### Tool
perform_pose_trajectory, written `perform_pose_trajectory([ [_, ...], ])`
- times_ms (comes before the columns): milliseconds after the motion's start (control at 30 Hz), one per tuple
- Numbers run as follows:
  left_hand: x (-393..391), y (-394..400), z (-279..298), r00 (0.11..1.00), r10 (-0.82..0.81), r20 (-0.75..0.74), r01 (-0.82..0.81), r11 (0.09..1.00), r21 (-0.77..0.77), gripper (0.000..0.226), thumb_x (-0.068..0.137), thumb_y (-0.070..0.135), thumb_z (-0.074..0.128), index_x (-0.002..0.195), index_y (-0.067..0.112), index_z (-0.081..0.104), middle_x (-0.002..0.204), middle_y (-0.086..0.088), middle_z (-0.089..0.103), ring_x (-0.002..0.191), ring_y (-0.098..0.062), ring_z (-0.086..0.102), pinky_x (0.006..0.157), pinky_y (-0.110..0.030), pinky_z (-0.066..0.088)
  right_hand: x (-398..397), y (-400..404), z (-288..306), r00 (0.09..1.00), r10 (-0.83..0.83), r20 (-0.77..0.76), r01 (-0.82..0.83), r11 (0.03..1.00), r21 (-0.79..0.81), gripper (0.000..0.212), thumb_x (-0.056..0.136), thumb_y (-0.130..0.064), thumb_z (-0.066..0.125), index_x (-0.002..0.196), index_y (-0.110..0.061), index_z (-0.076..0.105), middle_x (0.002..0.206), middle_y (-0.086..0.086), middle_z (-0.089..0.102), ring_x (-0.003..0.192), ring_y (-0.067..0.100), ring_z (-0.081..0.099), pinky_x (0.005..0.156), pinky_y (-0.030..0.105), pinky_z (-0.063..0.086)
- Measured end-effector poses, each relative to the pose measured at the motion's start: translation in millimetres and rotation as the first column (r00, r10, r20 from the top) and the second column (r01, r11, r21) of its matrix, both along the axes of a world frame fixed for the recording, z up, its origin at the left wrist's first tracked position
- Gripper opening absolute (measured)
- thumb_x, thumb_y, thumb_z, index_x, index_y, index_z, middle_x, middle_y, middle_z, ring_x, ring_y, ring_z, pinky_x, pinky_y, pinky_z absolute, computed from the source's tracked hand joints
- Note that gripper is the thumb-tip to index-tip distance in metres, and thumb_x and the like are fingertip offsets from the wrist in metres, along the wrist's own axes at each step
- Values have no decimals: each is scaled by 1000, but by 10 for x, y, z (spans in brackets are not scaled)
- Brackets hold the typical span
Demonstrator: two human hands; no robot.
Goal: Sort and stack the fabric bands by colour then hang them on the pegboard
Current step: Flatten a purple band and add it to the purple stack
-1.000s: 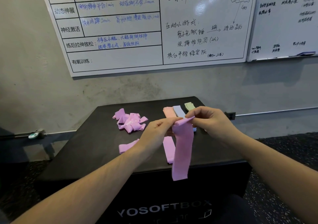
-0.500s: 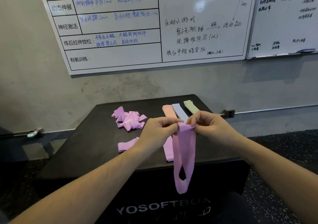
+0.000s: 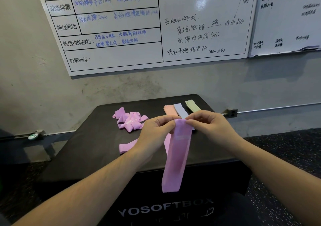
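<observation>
1. Pink fabric band [image 3: 176, 156], long flat loop, hangs straight down from both hands in front of the black padded box [image 3: 97, 139]; its lower end drapes past the box's front edge. Top end bunched between the fingers, partly hidden.
2. The box's front lettering is cut off at the bottom of the frame.
3. Large whiteboard [image 3: 121, 55] on the grey wall is cropped at the top; a second whiteboard at right has writing too small to read.
4. Left hand [image 3: 156, 133]: fingers curled, pinching the band's top edge from the left. Forearm reaches in from lower left.
5. Right hand [image 3: 210, 126]: thumb and fingertips pinch the same top edge from the right. Forearm enters from lower right. The hands nearly touch.
6. Tangled heap of pink bands [image 3: 129, 119] lies at the box's back left.
7. Another loose pink band [image 3: 126, 146] lies flat, partly hidden behind the left wrist.
8. Peach [image 3: 169, 110], lavender [image 3: 180, 110] and pale green [image 3: 192, 105] band stacks sit side by side at the back right, their near ends hidden by the hands.
</observation>
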State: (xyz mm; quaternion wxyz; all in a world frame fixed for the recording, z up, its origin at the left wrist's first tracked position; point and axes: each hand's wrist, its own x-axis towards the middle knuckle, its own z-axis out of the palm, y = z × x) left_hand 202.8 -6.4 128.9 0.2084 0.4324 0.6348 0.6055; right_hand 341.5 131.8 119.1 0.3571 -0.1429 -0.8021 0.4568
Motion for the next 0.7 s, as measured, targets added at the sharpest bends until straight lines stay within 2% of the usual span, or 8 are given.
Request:
perform_pose_trajectory([
  [67, -5, 14, -22, 1000, 15, 5, -15, 1000, -4, 17, 97, 17, 65, 96, 28, 78, 79, 13, 74, 74, -2, 63, 64, -13, 48, -2, 7, -3, 1000, -28, -2, 28, 999, 44, 9, 93, -22, 70, 96, -25, 78, 91, -9, 76, 91, 12, 70, 86, 34, 60],
  [167, -32, 27, -74, 1000, 4, 1, -4, 1000, -19, 24, 98, 10, 60, 109, 26, 75, 82, 7, 75, 73, -6, 63, 64, -18, 48, -21, 28, -22, 999, -50, 5, 50, 997, 56, 13, 95, -27, 65, 91, -32, 76, 87, -11, 75, 88, 12, 69, 86, 39, 59],
  [233, -36, 34, -108, 999, -34, 2, 34, 999, -26, 32, 98, 5, 56, 115, 27, 72, 87, 0, 76, 74, -10, 64, 66, -23, 49, -37, 45, -34, 998, -61, 22, 60, 996, 65, 15, 96, -30, 63, 89, -37, 74, 84, -16, 73, 88, 7, 67, 83, 34, 59],
  [333, -21, 56, -141, 998, -59, 7, 59, 998, -12, 26, 101, 11, 53, 106, 25, 74, 87, 4, 75, 74, -12, 65, 66, -26, 50, -59, 69, -52, 997, -54, 51, 50, 995, 82, 15, 98, -30, 62, 89, -38, 71, 81, -20, 72, 84, 0, 66, 77, 21, 56],
  [467, -9, 112, -180, 996, -37, -82, 38, 999, 18, 9, 97, 21, 66, 97, 26, 75, 75, 13, 72, 66, -3, 64, 64, -17, 48, -107, 125, -60, 997, -38, 71, 31, 995, 90, 16, 99, -30, 61, 90, -31, 74, 81, -17, 73, 76, -1, 65, 71, 14, 51],
  [533, -38, 164, -198, 995, 4, -97, 0, 999, 39, 9, 96, 21, 68, 92, 25, 75, 70, 16, 70, 62, -1, 62, 61, -13, 47, -148, 142, -70, 998, -6, 61, 5, 1000, 21, 21, 100, -31, 58, 91, -23, 75, 83, -7, 74, 78, 4, 66, 73, 19, 55],
  [600, -81, 223, -202, 997, 24, -67, -20, 998, 52, 10, 97, 21, 67, 91, 23, 75, 70, 14, 70, 59, -3, 60, 60, -14, 45, -180, 153, -107, 998, 63, 19, -60, 988, -144, 25, 100, -33, 57, 95, -14, 72, 87, 4, 72, 82, 10, 67, 75, 25, 58],
  [700, -160, 336, -171, 1000, 31, 3, -31, 997, 65, 10, 98, 20, 66, 93, 16, 74, 67, 6, 66, 52, -9, 53, 53, -21, 41, -212, 177, -247, 987, 157, 23, -145, 953, -267, 16, 94, -29, 67, 107, -20, 67, 97, 1, 76, 90, 12, 72, 75, 24, 58],
])
